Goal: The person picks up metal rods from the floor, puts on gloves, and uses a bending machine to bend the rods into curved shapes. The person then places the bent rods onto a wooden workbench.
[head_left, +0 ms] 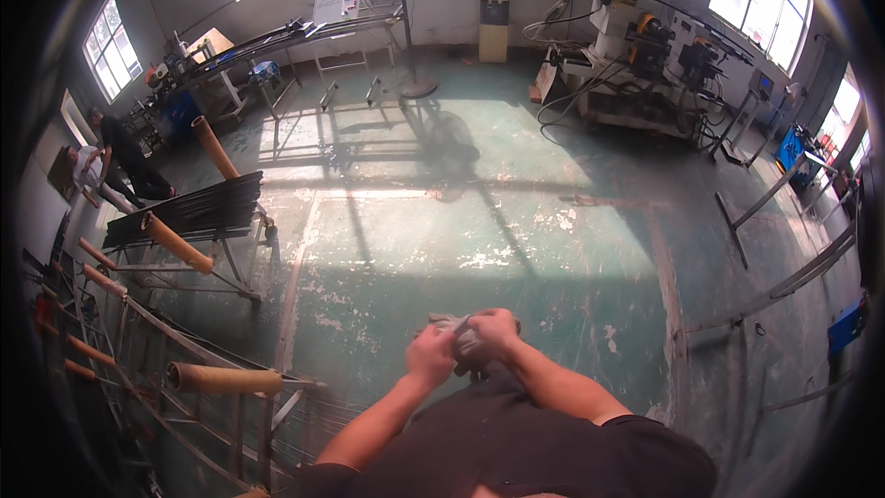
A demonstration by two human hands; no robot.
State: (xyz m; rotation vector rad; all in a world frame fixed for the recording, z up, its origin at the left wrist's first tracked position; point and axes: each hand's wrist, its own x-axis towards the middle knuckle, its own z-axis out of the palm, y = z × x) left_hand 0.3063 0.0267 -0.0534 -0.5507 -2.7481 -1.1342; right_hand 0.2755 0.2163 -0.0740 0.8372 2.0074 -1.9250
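In front of my body, at the bottom middle of the head view, my left hand [430, 356] and my right hand [495, 330] are close together. Between them is a crumpled pale grey cloth [466, 343], pinched by the closed fingers of both. Its folds bulge out between and below the hands. Whether it is a rag or a work glove I cannot make out. My bare forearms come up from either side of a dark shirt.
At left, metal racks carry orange-brown tubes [226, 379] and dark rods [189, 212]. Two people [129, 157] are beyond. A pedestal fan [406, 28] stands near a long bench [304, 34]. Far right is a large machine [636, 65]; metal frames [784, 189] line the right side.
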